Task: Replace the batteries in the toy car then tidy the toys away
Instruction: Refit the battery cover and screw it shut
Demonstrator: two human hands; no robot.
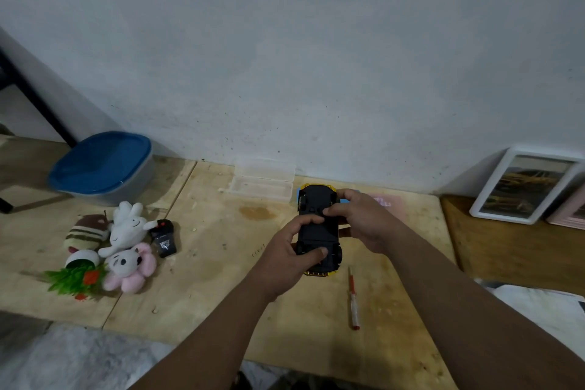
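Car [318, 231] belly-up, long axis running away from me; left hand [285, 255] grips near end, right hand [357, 218] grips far side. I judge screwdriver [353, 298] nearer right.

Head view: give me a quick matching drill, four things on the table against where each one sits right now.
Things:
1. toy car
2. screwdriver
3. blue-lidded tub
4. clear plastic case

Places:
A. far left, near the wall
B. open, against the wall behind the car
C. upside down, held in both hands
D. flat on the table, right of the left forearm

Pairs: 1-C, 2-D, 3-A, 4-B
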